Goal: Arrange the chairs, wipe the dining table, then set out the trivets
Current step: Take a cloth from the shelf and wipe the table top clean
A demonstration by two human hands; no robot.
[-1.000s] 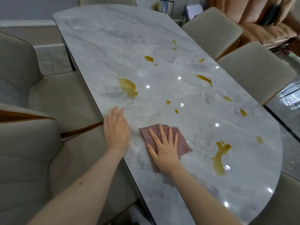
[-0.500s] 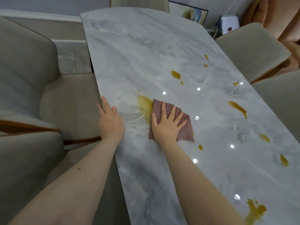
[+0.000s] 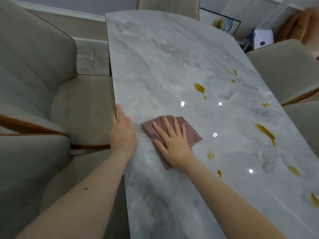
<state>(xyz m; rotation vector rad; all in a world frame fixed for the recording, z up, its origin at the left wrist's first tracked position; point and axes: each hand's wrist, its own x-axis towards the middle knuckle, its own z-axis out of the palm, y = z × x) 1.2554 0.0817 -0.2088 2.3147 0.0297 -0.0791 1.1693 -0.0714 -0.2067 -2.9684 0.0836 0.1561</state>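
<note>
Flat right hand [image 3: 174,142] presses cloth [image 3: 191,133]; left hand [image 3: 122,133] braces table [image 3: 155,66] edge.

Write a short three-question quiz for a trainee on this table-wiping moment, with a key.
1. True or false: the right hand lies flat, fingers spread, on the mauve cloth.
2. Where does the left hand rest?
A. on a chair back
B. at the near edge of the marble table
C. on the cloth
3. Fill in: the amber spills that remain lie mostly to the ____ of the cloth in the head view.

Key: 1 true; 2 B; 3 right.
</note>
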